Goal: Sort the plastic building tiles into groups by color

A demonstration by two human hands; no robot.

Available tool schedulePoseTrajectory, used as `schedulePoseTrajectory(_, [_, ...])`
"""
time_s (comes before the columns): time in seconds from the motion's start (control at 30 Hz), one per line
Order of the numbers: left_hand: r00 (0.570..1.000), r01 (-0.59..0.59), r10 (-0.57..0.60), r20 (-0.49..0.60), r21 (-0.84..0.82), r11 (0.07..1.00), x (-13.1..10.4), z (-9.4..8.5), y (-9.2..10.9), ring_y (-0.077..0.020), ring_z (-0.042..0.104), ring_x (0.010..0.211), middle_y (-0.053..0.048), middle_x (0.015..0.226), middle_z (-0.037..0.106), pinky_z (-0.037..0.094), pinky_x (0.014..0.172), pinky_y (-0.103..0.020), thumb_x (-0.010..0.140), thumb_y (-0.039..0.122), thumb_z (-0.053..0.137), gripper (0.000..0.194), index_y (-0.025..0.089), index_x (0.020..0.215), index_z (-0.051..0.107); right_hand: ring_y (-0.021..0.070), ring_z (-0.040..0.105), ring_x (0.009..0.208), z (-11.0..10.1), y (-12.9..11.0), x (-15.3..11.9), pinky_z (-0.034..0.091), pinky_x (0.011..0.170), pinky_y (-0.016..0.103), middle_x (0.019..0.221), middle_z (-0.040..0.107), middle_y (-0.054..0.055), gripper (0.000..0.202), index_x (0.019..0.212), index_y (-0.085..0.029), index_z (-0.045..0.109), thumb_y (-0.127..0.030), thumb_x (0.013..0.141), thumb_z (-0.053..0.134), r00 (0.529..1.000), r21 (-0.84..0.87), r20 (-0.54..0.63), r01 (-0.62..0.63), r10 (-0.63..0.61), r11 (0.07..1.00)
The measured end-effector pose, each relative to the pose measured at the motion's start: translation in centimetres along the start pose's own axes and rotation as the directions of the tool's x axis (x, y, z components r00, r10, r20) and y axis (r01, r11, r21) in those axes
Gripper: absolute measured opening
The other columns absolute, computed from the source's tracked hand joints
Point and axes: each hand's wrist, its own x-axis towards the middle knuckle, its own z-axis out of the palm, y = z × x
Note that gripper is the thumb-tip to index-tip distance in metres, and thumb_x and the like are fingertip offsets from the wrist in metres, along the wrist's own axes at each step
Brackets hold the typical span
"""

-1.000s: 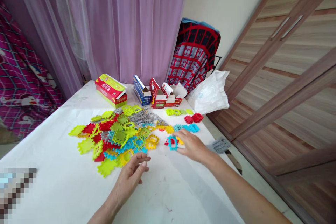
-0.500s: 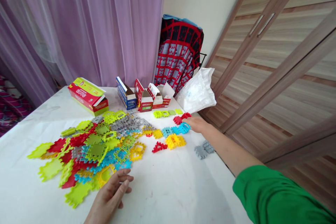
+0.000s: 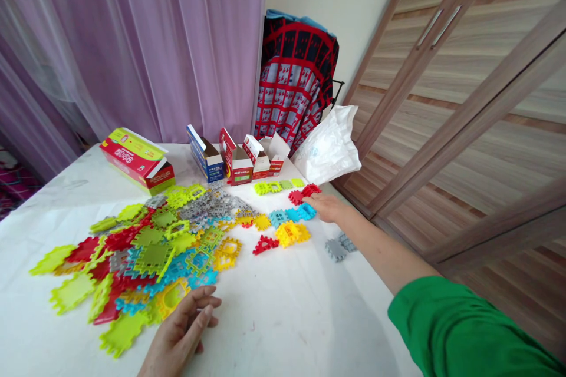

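Note:
My right hand (image 3: 326, 207) reaches to the far right of the table, its fingertips at the red pieces (image 3: 303, 193) and just above the blue pieces (image 3: 293, 214); whether it grips one is hidden. My left hand (image 3: 193, 319) rests near the front with its fingers loosely curled and apart, holding nothing, beside the large pile of coloured interlocking pieces (image 3: 154, 253). Yellow pieces (image 3: 292, 234) and a red triangle piece (image 3: 265, 244) lie in front of the blue ones. Grey pieces (image 3: 338, 247) sit near the right edge. Green pieces (image 3: 277, 187) form a row behind.
Along the back of the white table (image 3: 283, 318) stand a red and green box (image 3: 137, 159), an open blue box (image 3: 206, 155), and open red boxes (image 3: 236, 158). A white plastic bag (image 3: 329, 147) is at the back right corner, near a wooden wardrobe (image 3: 442, 100).
The view has shifted slightly, so the table items appear a little further left. My right hand has moved slightly relative to the red pieces. My left hand stays almost the same.

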Motion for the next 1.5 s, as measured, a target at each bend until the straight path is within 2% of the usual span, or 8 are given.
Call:
schedulePoseTrajectory(0.1, [1.0,-0.013,0.013,0.017,0.005,1.0,0.1,-0.1,-0.4,-0.0232,0.067,0.078,-0.009,0.102,0.07,0.05,0.047,-0.026,0.063,0.076,0.062,0.068,0.025,0.108,0.059,0.0261,0.051,0.117,-0.3,-0.8,-0.3,0.042,0.093,0.035,0.129,0.055,0.01,0.077,0.14,-0.025,0.042,-0.008,0.069,0.064,0.997,-0.041,0.062,0.055,-0.052,0.998])
schedulePoseTrajectory(0.27, [1.0,-0.022,0.022,-0.005,-0.004,1.0,0.1,0.0,-0.2,-0.0239,0.067,0.074,-0.009,0.098,0.071,0.049,0.045,-0.027,0.059,0.076,0.064,0.069,0.025,0.105,0.061,0.0284,0.049,0.118,-0.9,-1.6,0.1,0.041,0.094,0.036,0.129,0.053,0.013,0.065,0.135,-0.02,0.048,-0.02,0.072,0.067,0.992,-0.081,0.094,0.091,-0.084,0.993])
schedulePoseTrajectory(0.53, [0.999,-0.031,0.031,-0.004,-0.006,0.999,0.1,-0.1,-0.3,-0.0233,0.066,0.073,-0.009,0.097,0.071,0.049,0.044,-0.027,0.06,0.075,0.065,0.067,0.025,0.106,0.062,0.0289,0.052,0.109,-1.3,-1.7,0.4,0.043,0.087,0.036,0.115,0.057,0.012,0.049,0.118,-0.021,0.058,-0.028,0.071,0.07,0.996,-0.068,0.086,0.031,-0.025,0.997])
schedulePoseTrajectory(0.8, [0.999,-0.043,0.043,0.033,0.001,0.999,0.2,-0.4,-1.1,-0.0227,0.067,0.077,-0.009,0.103,0.07,0.05,0.048,-0.026,0.068,0.071,0.063,0.062,0.025,0.11,0.06,0.03,0.053,0.109,-0.9,-1.6,0.6,0.043,0.089,0.038,0.118,0.057,0.014,0.053,0.122,-0.021,0.057,-0.032,0.072,0.07,0.996,-0.051,0.082,-0.03,0.034,0.998])
schedulePoseTrajectory(1.13, [0.998,-0.06,0.061,0.014,-0.035,0.998,0.0,0.2,-0.5,-0.0217,0.066,0.075,-0.009,0.097,0.069,0.048,0.043,-0.025,0.065,0.073,0.063,0.066,0.023,0.107,0.058,0.0262,0.055,0.111,-1.7,-1.9,-0.7,0.045,0.087,0.034,0.121,0.058,0.012,0.054,0.126,-0.022,0.055,-0.024,0.073,0.068,0.998,-0.067,0.051,-0.037,0.041,0.997])
schedulePoseTrajectory(1.3, [0.993,-0.094,0.086,-0.077,-0.113,0.989,0.1,0.0,-0.2,-0.0196,0.065,0.069,-0.006,0.087,0.067,0.046,0.039,-0.023,0.063,0.072,0.065,0.066,0.02,0.103,0.057,0.0219,0.055,0.113,-3.7,-5.7,-1.7,0.043,0.089,0.03,0.118,0.062,0.008,0.029,0.112,-0.022,0.065,-0.018,0.085,0.055,0.987,-0.01,-0.153,0.054,-0.055,0.999])
schedulePoseTrajectory(1.4, [0.979,-0.14,0.116,-0.169,-0.141,0.98,0.2,-0.6,0.1,-0.0175,0.064,0.067,-0.004,0.081,0.066,0.046,0.042,-0.022,0.064,0.07,0.065,0.063,0.019,0.1,0.058,0.02,0.057,0.109,-4.7,-10.4,-2.1,0.042,0.092,0.03,0.113,0.065,0.007,0.024,0.107,-0.021,0.067,-0.021,0.09,0.051,0.947,0.105,-0.298,0.155,-0.118,0.982])
schedulePoseTrajectory(1.5, [0.966,-0.181,0.146,-0.214,-0.153,0.972,0.5,-1.5,-0.1,-0.0163,0.064,0.068,-0.005,0.083,0.068,0.048,0.046,-0.022,0.068,0.065,0.065,0.057,0.019,0.1,0.059,0.0197,0.059,0.105,-4.6,-15.8,-2.2,0.043,0.091,0.031,0.109,0.067,0.005,0.022,0.106,-0.022,0.068,-0.022,0.089,0.054,0.926,0.21,-0.326,0.265,-0.189,0.941])
